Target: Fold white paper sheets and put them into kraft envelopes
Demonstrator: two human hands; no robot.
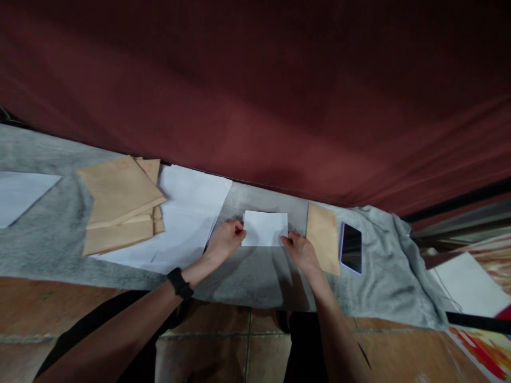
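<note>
A small white sheet of paper [265, 229], perhaps folded, is held between my two hands over the grey cloth. My left hand [225, 239] pinches its left edge, fingers curled in. At the lower right corner, my right hand [301, 250] grips the paper with thumb and fingers. Just right of that hand lies a single brown envelope [323, 239]. Left of my left hand is a spread of larger white sheets [191, 197], partly covered by a pile of brown envelopes [120, 194].
A phone [351, 248] lies right of the single envelope. Another white sheet [24, 194] is at the far left. The grey cloth [255, 276] covers the long narrow surface, bunched at its right end. Behind hangs a dark red curtain [239, 117]; below is a tiled floor [207, 346].
</note>
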